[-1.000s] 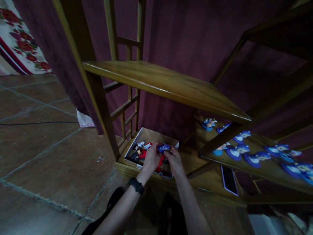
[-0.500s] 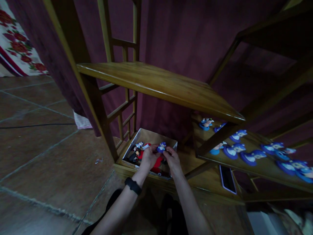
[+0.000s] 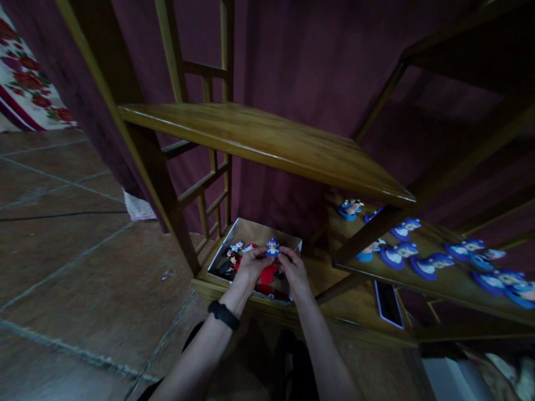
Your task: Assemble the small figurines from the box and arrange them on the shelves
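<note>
A small purple-haired figurine (image 3: 273, 247) on a round purple base is held upright between my two hands, over an open cardboard box. My left hand (image 3: 251, 264), with a black band on its wrist, pinches the base from the left. From the right side, the fingers of my right hand (image 3: 294, 267) close on the same base. Below them the white-edged box (image 3: 222, 252) holds several figurines, among them a white one (image 3: 238, 245) and a dark-haired one (image 3: 233, 259), plus red round bases (image 3: 268, 273). My hands hide part of the contents.
Just above the box runs a wooden shelf board (image 3: 267, 133). On the lower shelf to the right stand several figurines (image 3: 398, 254) with purple or blue bases. A phone (image 3: 388, 303) lies below them. A slanted wooden post (image 3: 368, 236) stands between box and figurines.
The figurine has been turned more upright, its front now facing me, and shifted slightly left and up. Both hands keep their hold. The view has moved a little.
</note>
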Motion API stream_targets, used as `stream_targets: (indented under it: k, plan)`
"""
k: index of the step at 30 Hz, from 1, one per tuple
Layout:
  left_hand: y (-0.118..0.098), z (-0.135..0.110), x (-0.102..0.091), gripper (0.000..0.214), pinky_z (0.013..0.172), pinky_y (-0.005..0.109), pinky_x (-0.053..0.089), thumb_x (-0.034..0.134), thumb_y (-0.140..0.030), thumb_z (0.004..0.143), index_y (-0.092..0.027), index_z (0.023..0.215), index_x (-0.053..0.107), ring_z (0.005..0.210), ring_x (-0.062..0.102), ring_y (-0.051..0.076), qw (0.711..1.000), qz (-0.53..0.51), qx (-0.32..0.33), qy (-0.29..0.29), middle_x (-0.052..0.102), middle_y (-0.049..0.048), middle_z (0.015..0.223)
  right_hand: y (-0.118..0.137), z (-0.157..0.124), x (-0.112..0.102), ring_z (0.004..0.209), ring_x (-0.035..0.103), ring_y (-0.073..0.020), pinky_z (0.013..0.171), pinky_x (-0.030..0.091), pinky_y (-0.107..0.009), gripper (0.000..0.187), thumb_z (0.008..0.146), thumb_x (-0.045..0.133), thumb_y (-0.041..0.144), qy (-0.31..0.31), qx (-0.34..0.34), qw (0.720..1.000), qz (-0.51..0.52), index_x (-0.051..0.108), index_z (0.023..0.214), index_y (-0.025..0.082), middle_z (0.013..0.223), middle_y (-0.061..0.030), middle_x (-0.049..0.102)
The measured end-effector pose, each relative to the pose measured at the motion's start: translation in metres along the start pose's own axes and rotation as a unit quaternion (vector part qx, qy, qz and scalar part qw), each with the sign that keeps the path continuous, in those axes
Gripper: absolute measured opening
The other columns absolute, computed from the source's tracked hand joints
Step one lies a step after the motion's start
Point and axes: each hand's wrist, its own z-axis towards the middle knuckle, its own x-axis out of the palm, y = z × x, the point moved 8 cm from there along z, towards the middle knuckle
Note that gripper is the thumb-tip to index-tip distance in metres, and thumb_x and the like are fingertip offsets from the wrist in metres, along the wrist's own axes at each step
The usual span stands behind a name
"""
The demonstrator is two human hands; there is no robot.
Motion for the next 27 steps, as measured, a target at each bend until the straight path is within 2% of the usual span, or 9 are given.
stream_targets:
  k: [11,15,19,27]
  plan:
    - [-0.004,0.004,-0.007,0.033,0.062,0.024,0.047,0.082,-0.024,0.043,-0.013,0.072,0.068,0.06,0.059,0.011,0.999,0.039,0.028,-0.019,0.067,0.0011,0.066,-0.001,0.001,0.004,0.087,0.06,-0.0179,0.078,0.048,-0.031,0.027,0.067,0.062,0.036,0.006,-0.01,1.0,-0.01,0.064,0.09,0.023,0.093,-0.0009,0.066]
    - [0.0,0.002,-0.005,0.032,0.063,0.024,0.049,0.081,-0.02,0.048,-0.012,0.076,0.068,0.06,0.061,0.012,1.0,-0.011,-0.012,-0.009,0.067,0.0023,0.065,0.003,-0.002,0.005,0.081,0.06,-0.0172,0.074,0.049,-0.03,0.029,0.066,0.062,0.036,0.01,-0.002,1.0,0.001,0.063,0.092,0.022,0.09,-0.0016,0.067]
    - [0.004,-0.001,-0.004,0.021,0.069,0.027,0.053,0.076,-0.012,0.056,-0.009,0.074,0.065,0.065,0.065,0.015,0.994,-0.086,-0.065,-0.023,0.068,0.0064,0.071,0.008,-0.006,0.006,0.077,0.06,-0.0162,0.069,0.049,-0.028,0.03,0.064,0.064,0.038,0.006,0.008,1.0,0.015,0.064,0.09,0.022,0.086,-0.0013,0.066]
    - [0.002,-0.001,-0.011,0.011,0.061,0.027,0.055,0.069,-0.005,0.064,-0.009,0.071,0.062,0.06,0.064,0.014,0.992,-0.084,-0.07,-0.056,0.066,0.0061,0.066,0.01,-0.007,0.01,0.075,0.059,-0.0153,0.069,0.048,-0.028,0.026,0.063,0.065,0.035,0.008,0.008,1.0,0.022,0.064,0.086,0.022,0.085,-0.0004,0.065]
